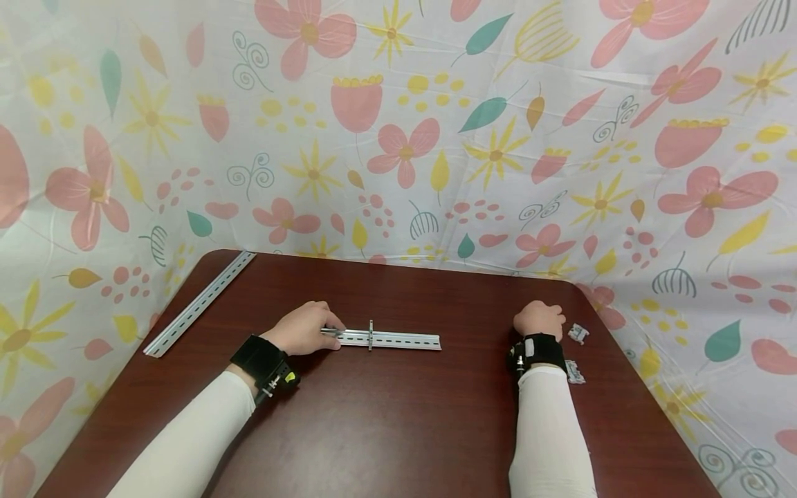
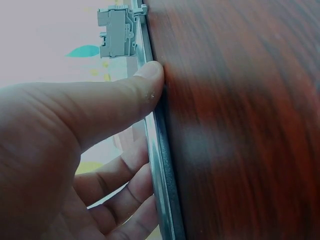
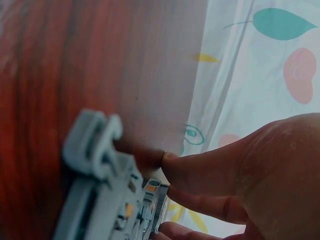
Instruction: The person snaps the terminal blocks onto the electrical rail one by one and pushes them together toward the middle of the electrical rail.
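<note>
On the table, left of centre, lies a short slotted metal DIN rail (image 1: 405, 340). My left hand (image 1: 305, 328) holds its left end, thumb (image 2: 145, 82) on the near edge and fingers behind. A grey terminal block (image 2: 117, 32) stands clipped across the rail, just past the thumb. Toward the table's right side, my right hand (image 1: 539, 321) is low over the wood, thumb and fingers apart. Close by its fingertips lies one grey terminal block (image 3: 154, 195) with orange spots. Another terminal block (image 3: 95, 175) is large in the right wrist view's foreground, beside the wrist.
A longer slotted rail (image 1: 199, 304) lies slantwise along the table's left edge. The brown wooden table (image 1: 398, 422) has rounded far corners. A flower-printed curtain (image 1: 398, 138) hangs behind it and along both sides.
</note>
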Demonstrator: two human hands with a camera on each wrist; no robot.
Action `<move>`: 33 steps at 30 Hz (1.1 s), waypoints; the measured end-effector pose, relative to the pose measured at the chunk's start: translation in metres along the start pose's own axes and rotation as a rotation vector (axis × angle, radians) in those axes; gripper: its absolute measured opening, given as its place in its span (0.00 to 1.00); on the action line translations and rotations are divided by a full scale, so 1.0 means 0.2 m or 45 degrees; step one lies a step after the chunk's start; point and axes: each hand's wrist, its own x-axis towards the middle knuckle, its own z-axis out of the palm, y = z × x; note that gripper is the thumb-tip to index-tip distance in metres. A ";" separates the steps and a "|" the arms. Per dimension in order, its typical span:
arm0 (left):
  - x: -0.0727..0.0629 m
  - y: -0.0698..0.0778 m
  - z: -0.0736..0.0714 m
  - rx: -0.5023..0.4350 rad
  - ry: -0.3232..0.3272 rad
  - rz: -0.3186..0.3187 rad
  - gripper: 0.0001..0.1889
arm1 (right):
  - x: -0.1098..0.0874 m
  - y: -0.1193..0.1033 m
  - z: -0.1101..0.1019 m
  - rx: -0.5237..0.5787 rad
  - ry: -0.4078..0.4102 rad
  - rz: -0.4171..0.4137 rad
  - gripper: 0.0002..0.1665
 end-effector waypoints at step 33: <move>0.00 0.00 0.00 -0.004 0.001 -0.011 0.15 | 0.00 0.00 0.00 0.040 0.032 -0.024 0.32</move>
